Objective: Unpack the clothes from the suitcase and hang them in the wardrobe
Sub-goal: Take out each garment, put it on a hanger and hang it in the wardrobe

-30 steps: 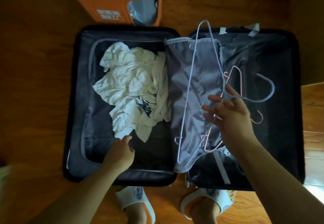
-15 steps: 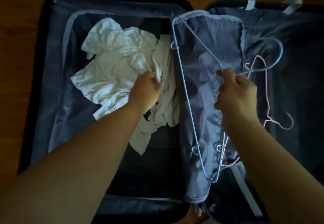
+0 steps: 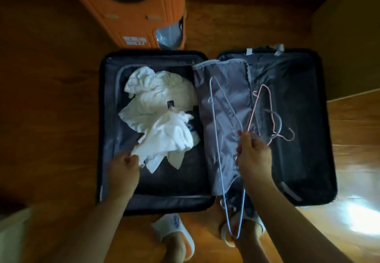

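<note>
Pinching white clothes (image 3: pixel 162 118) in suitcase (image 3: pixel 308 160), left hand (image 3: pixel 125 165), right hand (image 3: pixel 253 155) gripping blue hanger (image 3: pixel 216 131) beside them

A wooden floor (image 3: pixel 51 98) of reddish-brown boards carries everything here, with a bright patch of glare on the boards at the lower right. A dark suitcase (image 3: pixel 308 160) lies open flat on it, both halves spread side by side. Just beyond the suitcase's far edge stands an orange box-like container (image 3: pixel 127 16) with white lettering on its near face; it is near the case, though whether they touch is unclear. At the near edge, two feet in white slippers (image 3: pixel 174 234) stand on the floor, the right one partly hidden under the case's rim.
</note>
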